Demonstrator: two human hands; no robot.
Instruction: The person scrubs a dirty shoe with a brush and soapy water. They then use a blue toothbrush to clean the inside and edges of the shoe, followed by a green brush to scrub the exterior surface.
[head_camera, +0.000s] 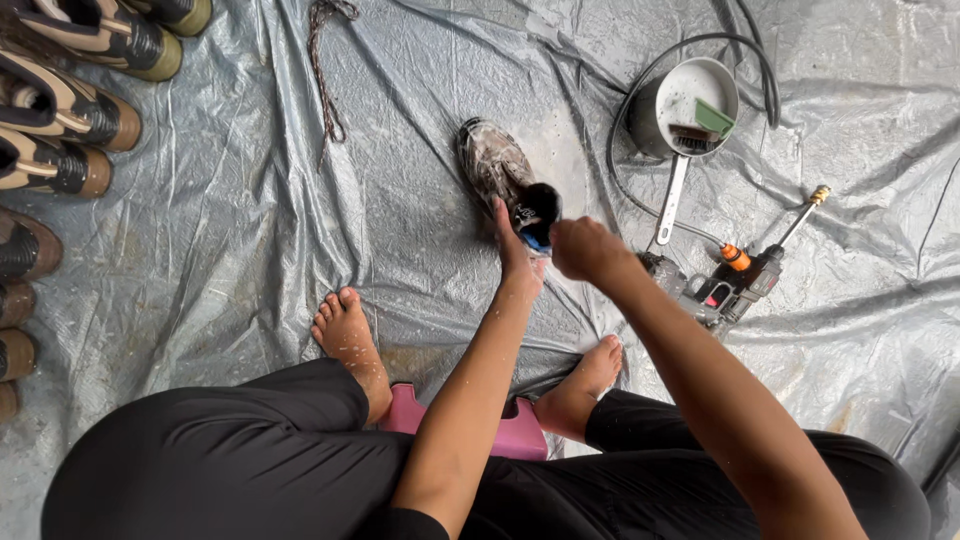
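Note:
A wet, soapy grey-brown boot (490, 160) lies on the grey plastic sheet (250, 230) in front of me. My left hand (515, 250) grips the boot at its heel and ankle opening. My right hand (585, 248) is closed around a dark brush with a blue body (540, 212), pressed at the boot's opening. I sit on a low pink stool (520, 430), bare feet on the sheet either side of it.
A metal saucepan (685, 105) holding soapy water and a green-backed brush stands at the upper right. A spray gun with hose (740, 275) lies right of my hands. Several tan-and-black boots (60, 110) line the left edge. A brown lace (322, 70) lies at the top.

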